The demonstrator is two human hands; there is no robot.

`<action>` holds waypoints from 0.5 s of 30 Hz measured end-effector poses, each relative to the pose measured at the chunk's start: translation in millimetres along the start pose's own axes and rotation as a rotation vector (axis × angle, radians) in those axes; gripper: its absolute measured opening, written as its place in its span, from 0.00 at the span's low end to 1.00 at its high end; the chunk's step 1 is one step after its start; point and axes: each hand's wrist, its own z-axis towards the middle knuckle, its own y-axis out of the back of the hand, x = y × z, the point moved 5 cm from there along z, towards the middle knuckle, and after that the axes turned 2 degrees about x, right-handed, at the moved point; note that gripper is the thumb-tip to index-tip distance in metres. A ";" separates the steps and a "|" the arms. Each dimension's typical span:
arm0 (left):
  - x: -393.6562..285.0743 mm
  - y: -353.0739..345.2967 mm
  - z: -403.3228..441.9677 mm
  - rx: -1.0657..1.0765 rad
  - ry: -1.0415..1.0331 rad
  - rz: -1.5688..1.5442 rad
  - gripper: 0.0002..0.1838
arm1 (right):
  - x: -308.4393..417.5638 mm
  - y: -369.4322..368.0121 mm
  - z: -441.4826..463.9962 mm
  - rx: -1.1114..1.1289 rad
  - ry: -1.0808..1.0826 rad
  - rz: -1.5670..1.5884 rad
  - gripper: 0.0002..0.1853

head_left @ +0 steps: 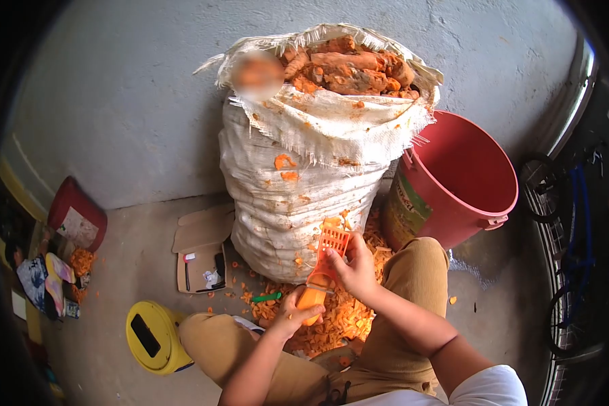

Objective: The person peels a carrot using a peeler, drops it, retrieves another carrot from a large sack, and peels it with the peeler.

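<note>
My left hand (289,317) is closed around a peeled orange carrot (312,298), held low between my knees. In my right hand (356,268) is an orange plastic peeler (333,242) with a slotted, grid-like body, its lower end against the carrot. Below both hands lies a heap of orange peelings (338,314). A small green-handled tool (267,297) rests on the peelings left of my hands. Directly in front stands a white woven sack (298,196), filled to the top with rough, unpeeled carrots (348,71).
Behind the sack's right side stands a large red bucket (453,196). A yellow lidded bucket (142,352) with a black phone-like slab (144,335) is at left, near an open cardboard box (201,260). A bicycle (578,250) leans at far right; a grey wall rises behind.
</note>
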 end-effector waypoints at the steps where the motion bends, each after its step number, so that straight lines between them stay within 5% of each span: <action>1: -0.9 -0.9 -1.6 -0.006 -0.018 0.043 0.23 | -0.2 5.2 5.0 -0.053 0.068 -0.125 0.14; 8: 3.5 -7.2 -10.5 0.113 0.065 -0.099 0.22 | -32.6 65.3 53.0 -0.462 -0.054 0.259 0.11; 12: 7.5 -10.3 -7.3 0.149 0.088 -0.222 0.22 | -2.2 15.0 18.8 -0.024 -0.137 0.352 0.11; 14: 11.8 -8.9 -7.3 0.187 0.097 -0.309 0.22 | -18.6 2.3 9.4 0.072 -0.002 0.000 0.12; 15: 11.0 -10.2 -9.1 0.213 0.104 -0.322 0.22 | -11.9 4.5 12.0 -0.018 0.008 0.062 0.13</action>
